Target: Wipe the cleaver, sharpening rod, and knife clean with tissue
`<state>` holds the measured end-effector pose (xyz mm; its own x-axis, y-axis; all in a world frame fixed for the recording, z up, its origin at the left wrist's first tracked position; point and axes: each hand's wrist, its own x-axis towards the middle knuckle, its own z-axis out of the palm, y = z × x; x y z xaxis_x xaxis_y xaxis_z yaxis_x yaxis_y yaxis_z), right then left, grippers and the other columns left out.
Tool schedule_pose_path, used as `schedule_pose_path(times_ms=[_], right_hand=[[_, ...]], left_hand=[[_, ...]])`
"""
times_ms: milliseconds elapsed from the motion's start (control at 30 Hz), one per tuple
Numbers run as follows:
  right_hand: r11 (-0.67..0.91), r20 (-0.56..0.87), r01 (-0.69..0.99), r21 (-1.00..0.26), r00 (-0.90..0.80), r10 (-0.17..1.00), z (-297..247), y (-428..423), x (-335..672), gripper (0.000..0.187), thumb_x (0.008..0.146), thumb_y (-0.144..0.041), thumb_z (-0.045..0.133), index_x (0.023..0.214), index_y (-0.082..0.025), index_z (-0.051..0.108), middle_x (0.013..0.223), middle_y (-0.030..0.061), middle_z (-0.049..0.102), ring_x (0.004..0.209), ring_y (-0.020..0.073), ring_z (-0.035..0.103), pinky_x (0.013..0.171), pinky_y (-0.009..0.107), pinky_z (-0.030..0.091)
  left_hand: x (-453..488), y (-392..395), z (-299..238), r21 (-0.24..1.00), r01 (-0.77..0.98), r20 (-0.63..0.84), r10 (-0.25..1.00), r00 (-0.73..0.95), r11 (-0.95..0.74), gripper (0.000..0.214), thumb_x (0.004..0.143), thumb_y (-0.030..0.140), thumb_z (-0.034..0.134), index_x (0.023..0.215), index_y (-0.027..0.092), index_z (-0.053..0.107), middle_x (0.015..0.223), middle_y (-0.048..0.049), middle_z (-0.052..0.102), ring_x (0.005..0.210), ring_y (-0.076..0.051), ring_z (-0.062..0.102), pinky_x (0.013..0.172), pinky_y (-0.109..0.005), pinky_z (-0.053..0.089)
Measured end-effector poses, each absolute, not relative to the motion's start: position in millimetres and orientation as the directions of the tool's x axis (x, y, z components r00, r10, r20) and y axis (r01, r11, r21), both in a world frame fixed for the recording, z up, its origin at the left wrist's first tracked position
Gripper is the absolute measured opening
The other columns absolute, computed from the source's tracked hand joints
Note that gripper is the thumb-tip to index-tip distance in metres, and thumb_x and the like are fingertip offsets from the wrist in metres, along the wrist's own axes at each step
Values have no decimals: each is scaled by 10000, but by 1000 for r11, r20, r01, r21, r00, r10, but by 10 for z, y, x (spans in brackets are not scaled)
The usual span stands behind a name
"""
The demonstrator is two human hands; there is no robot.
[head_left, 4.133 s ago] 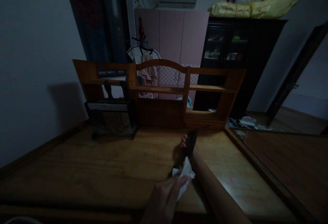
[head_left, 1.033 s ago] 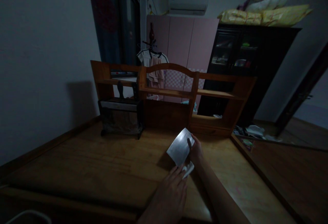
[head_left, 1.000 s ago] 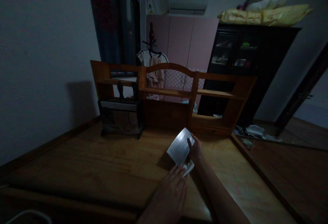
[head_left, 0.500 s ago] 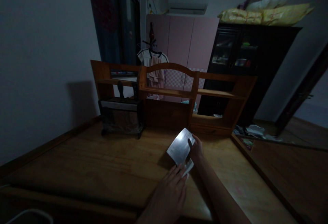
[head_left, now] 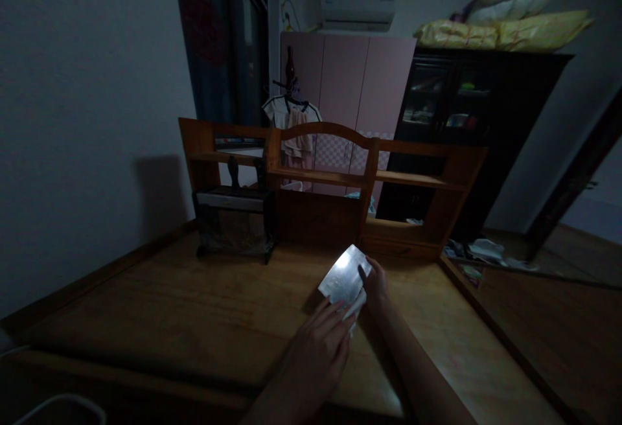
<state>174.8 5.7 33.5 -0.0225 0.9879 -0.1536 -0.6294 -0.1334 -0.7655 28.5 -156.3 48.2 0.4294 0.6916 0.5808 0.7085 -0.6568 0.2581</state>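
Observation:
My right hand (head_left: 376, 282) grips the right edge of a broad, shiny metal blade (head_left: 343, 277), shaped like a cleaver's, with its thumb on the face. The blade is tilted above the wooden tabletop, and no handle can be made out. My left hand (head_left: 322, 341) holds a crumpled white tissue (head_left: 356, 308) against the blade's near edge, its fingers reaching onto the face. Part of the tissue is hidden beneath those fingers.
A dark knife block (head_left: 235, 221) with black handles stands at the tabletop's back left. Behind is a low wooden shelf unit (head_left: 321, 179). A wall (head_left: 97, 120) bounds the left side, and a raised wooden edge (head_left: 490, 315) runs along the right.
My left hand has slid slightly up and left with the tissue, farther onto the blade. My right hand keeps its grip, and the blade has barely moved.

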Motion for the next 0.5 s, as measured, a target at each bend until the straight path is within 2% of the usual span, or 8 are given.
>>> schedule_pose_path(times_ms=[133,200,333,500], right_hand=[[-146,-157,-642,-753,-41,987,330,52,1735,187,676,-370,657,753,-202,625,624,31,640,630,236,615,612,348,501],[-150,-158,-656,-740,-47,986,309,71,1737,166,682,-349,660,761,-207,628,640,33,649,632,232,615,611,347,505],[-138,-158,-680,-720,-33,987,279,108,1747,129,683,-310,671,761,-219,623,657,20,653,605,202,601,588,315,499],[-155,-158,-685,-712,-59,986,262,128,1756,162,681,-326,671,765,-196,625,661,18,651,578,174,590,562,283,492]], left_hand=[[156,-1520,628,226,717,663,643,382,-659,418,919,119,431,1310,247,503,1343,0,537,1280,-177,442,1131,-440,309],[21,-1499,765,238,724,753,595,283,-647,400,925,117,409,1293,226,523,1316,-26,557,1261,-197,458,1116,-456,313],[-326,-1449,1082,401,738,856,508,-93,-542,324,941,177,411,1199,220,603,1215,-44,615,1142,-213,530,1001,-405,417],[-670,-1379,1355,612,637,785,461,-415,-469,292,927,279,474,1152,211,647,1175,-35,637,1075,-209,571,941,-336,435]])
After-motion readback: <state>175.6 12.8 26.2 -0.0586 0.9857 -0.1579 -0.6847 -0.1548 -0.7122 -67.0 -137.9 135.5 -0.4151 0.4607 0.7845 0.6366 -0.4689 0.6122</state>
